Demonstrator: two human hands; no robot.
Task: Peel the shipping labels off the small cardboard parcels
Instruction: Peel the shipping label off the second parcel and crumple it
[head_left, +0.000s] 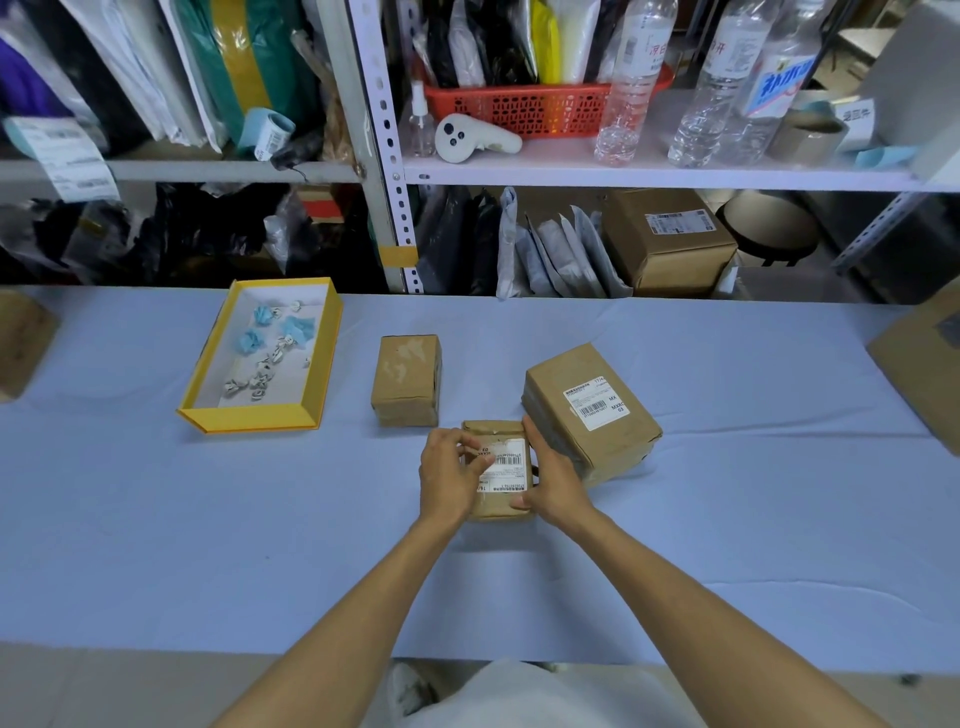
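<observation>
A small cardboard parcel (493, 431) lies on the blue table between my hands, with a white shipping label (506, 464) on top. My left hand (448, 475) rests on its left side, fingertips pinching at the label's left edge. My right hand (551, 479) grips the parcel's right side. Behind it stands a bare small parcel (407, 379) showing no label on top. To the right lies a bigger parcel (589, 410) with its own label (595, 402).
A yellow tray (193, 410) at the left holds several crumpled label scraps. Cardboard boxes sit at the far left (23, 343) and far right (919, 358) table edges. Shelves with bags, bottles and a red basket (519, 106) stand behind the table (727, 519).
</observation>
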